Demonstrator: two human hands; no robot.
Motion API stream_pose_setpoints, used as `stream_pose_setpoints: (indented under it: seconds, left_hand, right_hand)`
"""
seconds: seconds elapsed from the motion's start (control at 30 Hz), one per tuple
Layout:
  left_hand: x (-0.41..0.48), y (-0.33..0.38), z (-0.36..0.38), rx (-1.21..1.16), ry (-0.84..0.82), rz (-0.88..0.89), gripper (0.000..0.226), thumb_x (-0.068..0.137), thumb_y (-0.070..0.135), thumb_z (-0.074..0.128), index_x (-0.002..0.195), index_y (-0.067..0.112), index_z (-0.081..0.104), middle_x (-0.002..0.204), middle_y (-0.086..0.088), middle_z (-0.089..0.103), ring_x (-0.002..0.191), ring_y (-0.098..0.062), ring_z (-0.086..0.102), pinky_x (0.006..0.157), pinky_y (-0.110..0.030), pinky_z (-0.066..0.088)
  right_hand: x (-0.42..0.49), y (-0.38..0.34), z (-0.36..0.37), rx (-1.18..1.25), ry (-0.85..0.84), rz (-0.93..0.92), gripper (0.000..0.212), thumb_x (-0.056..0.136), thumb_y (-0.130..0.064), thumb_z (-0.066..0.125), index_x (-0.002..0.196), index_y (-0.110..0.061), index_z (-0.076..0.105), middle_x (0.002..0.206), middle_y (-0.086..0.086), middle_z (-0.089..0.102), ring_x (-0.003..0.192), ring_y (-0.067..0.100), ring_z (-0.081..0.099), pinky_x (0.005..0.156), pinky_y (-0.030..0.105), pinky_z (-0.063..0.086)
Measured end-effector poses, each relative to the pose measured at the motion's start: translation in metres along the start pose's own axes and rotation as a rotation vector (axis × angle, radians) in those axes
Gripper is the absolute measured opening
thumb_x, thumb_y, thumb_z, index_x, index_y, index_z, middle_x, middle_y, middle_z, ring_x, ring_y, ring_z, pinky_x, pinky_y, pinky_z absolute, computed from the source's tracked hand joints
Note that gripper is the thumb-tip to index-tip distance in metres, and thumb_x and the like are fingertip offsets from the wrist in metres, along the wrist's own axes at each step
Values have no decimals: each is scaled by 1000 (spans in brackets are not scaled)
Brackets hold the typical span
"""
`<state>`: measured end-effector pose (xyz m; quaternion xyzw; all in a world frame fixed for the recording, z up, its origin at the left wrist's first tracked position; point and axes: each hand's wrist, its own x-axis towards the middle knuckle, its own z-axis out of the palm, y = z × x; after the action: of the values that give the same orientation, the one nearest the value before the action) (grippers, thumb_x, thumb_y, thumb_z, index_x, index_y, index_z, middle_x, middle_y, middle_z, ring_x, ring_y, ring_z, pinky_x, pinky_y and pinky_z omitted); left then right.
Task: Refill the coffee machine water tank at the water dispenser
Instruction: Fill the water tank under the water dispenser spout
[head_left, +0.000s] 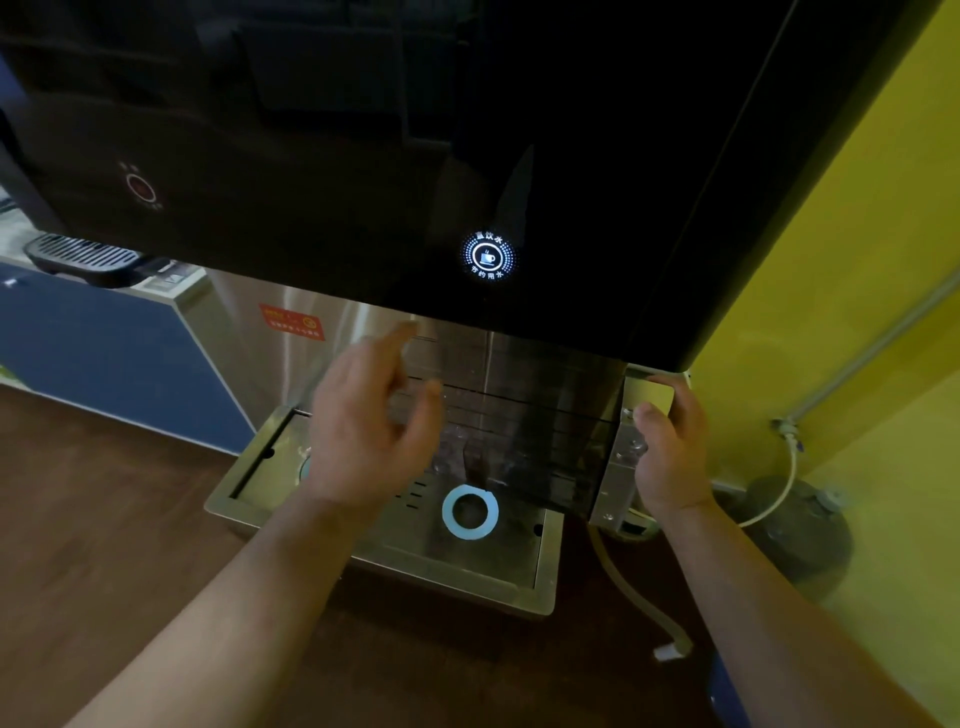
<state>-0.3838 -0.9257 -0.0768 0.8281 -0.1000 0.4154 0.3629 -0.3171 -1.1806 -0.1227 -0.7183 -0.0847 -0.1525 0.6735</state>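
Steel drip tray (543, 566) nearest, pale blue ring (470, 512) on its grate. Over the tray's far right part, smoky clear water tank (519, 415). Right hand (670, 447) at its right end, fingers curled round it. Left hand (363, 415) beside its left end, fingers spread, holding nothing. Behind, black water dispenser (363, 182), round button (488, 255) lit.
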Motion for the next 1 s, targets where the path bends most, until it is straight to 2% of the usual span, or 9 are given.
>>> stream_pose_setpoints:
  seconds: [0.13, 0.43, 0.53, 0.6, 0.7, 0.77, 0.83, 0.9, 1.0]
  left_hand:
    - [17, 22, 7, 206, -98, 232, 64, 89, 24, 55, 145, 5, 31, 68, -2, 52, 61, -15, 49, 48, -33, 43]
    - [25, 27, 17, 280, -169, 127, 76, 92, 36, 52, 155, 12, 16, 74, 10, 43, 62, -9, 47, 47, -26, 39]
    - [26, 23, 15, 217, -85, 186, 73, 92, 36, 53, 151, 9, 20, 79, -1, 52, 71, -13, 50, 55, -27, 40]
    - [20, 14, 12, 179, 28, 162, 68, 91, 36, 52, 147, 5, 29, 92, -11, 55, 87, -17, 50, 74, -28, 41]
    - [1, -7, 8, -54, 195, -358, 68, 87, 36, 53, 148, 13, 33, 127, -12, 48, 116, -15, 46, 101, -25, 39]
    - [-11, -23, 6, -346, 224, -815, 66, 92, 42, 51, 152, 25, 30, 146, -5, 43, 133, -18, 44, 114, -42, 36]
    - [-18, -32, 7, -476, 97, -1125, 56, 99, 47, 43, 151, 29, 33, 152, -5, 42, 140, -25, 40, 114, -56, 32]
    - [-25, -32, 9, -567, -16, -1171, 44, 103, 48, 36, 135, 22, 51, 135, 0, 61, 131, -17, 49, 109, -44, 36]
    - [-33, -30, 13, -678, 5, -1152, 34, 107, 36, 32, 92, 22, 59, 69, 12, 71, 74, -2, 65, 79, -26, 43]
  right_hand:
    - [-1, -4, 2, 5, 12, 9, 17, 78, -13, 47, 91, -17, 58, 62, -15, 57, 55, 3, 48, 52, 15, 40]
    - [-1, -4, 1, 4, 0, 2, 36, 73, -31, 51, 95, -4, 58, 73, 9, 54, 67, 24, 51, 63, 36, 42]
    - [-1, -4, 1, -3, 2, -11, 38, 73, -31, 52, 98, -3, 58, 79, 23, 56, 73, 40, 53, 67, 44, 46]
    - [-1, -5, 1, -7, -1, -14, 36, 73, -30, 52, 97, -4, 59, 78, 24, 56, 71, 40, 53, 66, 43, 46]
    - [-1, -7, -1, 11, -4, -16, 32, 74, -30, 51, 96, -8, 60, 75, 13, 57, 68, 30, 53, 64, 36, 44]
    - [-3, -7, -4, -9, -17, -55, 36, 74, -29, 51, 97, -3, 59, 78, 14, 59, 72, 31, 56, 66, 36, 45]
    - [-6, -8, -5, -18, -24, -63, 37, 74, -29, 51, 96, 1, 57, 75, 8, 59, 69, 27, 55, 64, 33, 45]
    - [-10, -9, -7, -32, -13, -52, 36, 73, -31, 51, 92, -2, 56, 68, -13, 58, 63, 12, 53, 60, 24, 43]
    - [-21, -12, -10, -40, -16, -57, 30, 71, -33, 49, 90, -12, 56, 67, -12, 57, 60, -1, 51, 58, 13, 41]
